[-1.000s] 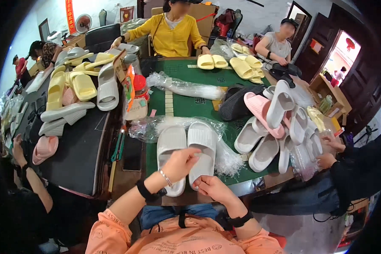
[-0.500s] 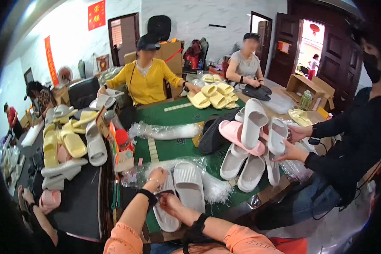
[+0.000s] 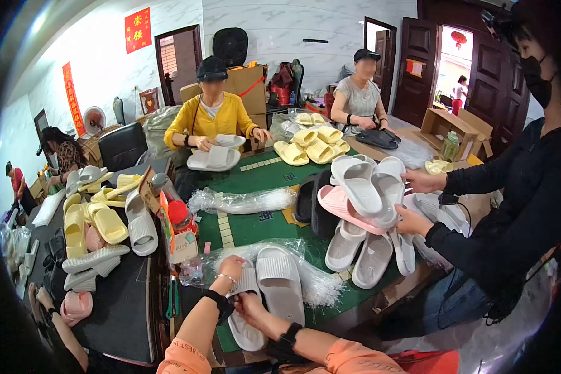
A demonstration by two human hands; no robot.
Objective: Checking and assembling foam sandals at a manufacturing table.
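A pair of light grey slippers lies side by side in front of me. My left hand (image 3: 232, 268) is closed beside the strap of the left slipper (image 3: 247, 332). The fingers of my right hand (image 3: 250, 306) are pressed together at that strap's open edge. Whatever is pinched there is too small or hidden to make out. The other grey slipper (image 3: 282, 287) rests against the first, touched by neither hand. Clear plastic bags (image 3: 287, 245) and a bundle of thin white plastic strands (image 3: 321, 283) lie just beyond and to the right.
Across the green table (image 3: 243, 218), a person in yellow holds grey slippers (image 3: 213, 159) near yellow ones (image 3: 320, 149). At right, another person handles a pile of grey and pink slippers (image 3: 346, 210). A red-lidded jar (image 3: 179, 215) and green-handled scissors (image 3: 172, 298) are at left.
The person in yellow has brought grey slippers from the left to the front. At right, the held grey slipper now leans on the pile, whose top has shifted. My hands have hardly moved.
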